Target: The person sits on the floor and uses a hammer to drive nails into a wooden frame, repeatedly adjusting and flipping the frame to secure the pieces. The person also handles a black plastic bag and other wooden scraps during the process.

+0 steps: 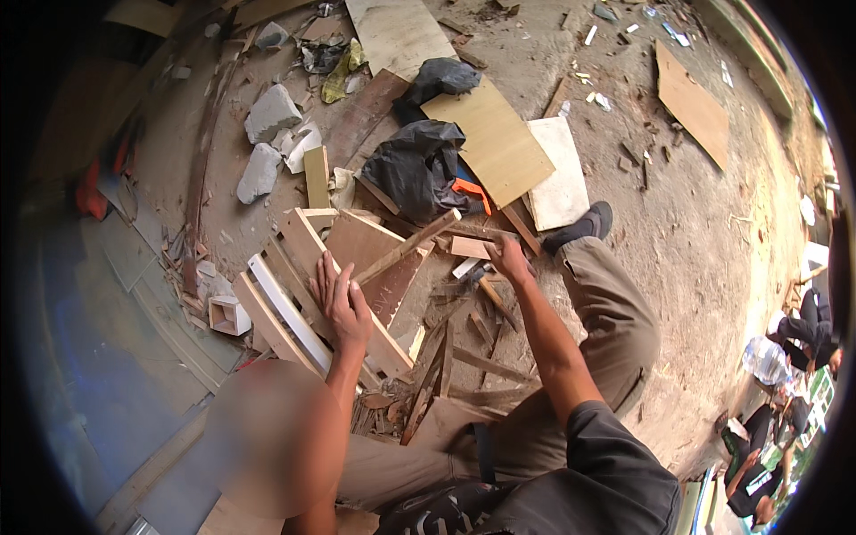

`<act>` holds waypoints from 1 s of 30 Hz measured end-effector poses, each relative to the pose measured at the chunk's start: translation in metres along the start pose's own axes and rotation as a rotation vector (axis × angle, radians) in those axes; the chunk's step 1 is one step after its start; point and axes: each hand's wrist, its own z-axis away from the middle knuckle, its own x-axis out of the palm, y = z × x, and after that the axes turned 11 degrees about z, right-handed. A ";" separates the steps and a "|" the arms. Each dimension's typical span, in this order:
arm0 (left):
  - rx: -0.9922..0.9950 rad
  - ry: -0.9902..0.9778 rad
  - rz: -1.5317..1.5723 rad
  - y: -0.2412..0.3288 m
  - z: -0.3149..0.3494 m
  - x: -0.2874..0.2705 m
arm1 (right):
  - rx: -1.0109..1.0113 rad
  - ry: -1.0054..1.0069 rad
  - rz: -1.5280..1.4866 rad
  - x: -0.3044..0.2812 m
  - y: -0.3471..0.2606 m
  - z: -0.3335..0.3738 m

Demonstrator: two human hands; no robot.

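Note:
My left hand (341, 301) lies with its fingers stretched over a light wooden slat (384, 350), part of a stack of slats and boards. A round-ended wooden stick (408, 247) slants up and right from beside its fingers. Lower right of a short pinkish wood block (470, 247), my right hand (509, 259) has its fingers curled closed; what they hold is hidden. Below that hand is a hammer (492, 293) with a wooden handle, lying among scrap wood. A brown board (361, 241) leans behind the slats.
Black plastic bags (415, 168) and an orange-edged tool (473, 193) lie ahead, beside a yellowish board (495, 143) and a white board (560, 169). Broken concrete lumps (271, 114) are at the far left. My shoe (580, 227) rests right of the wood. Other people (807, 325) sit at the right.

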 end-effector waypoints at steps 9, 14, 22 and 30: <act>-0.089 -0.067 -0.032 0.009 -0.005 -0.004 | -0.300 -0.273 -0.035 0.027 -0.121 -0.213; -0.132 -0.059 -0.062 0.004 -0.002 -0.006 | -0.512 -0.277 -0.080 0.051 -0.184 -0.241; -0.177 -0.060 -0.053 0.002 -0.003 -0.003 | -1.017 0.100 0.455 0.108 -0.135 -0.260; -0.200 -0.057 -0.031 0.003 -0.004 -0.006 | -0.975 0.055 0.424 0.106 -0.166 -0.282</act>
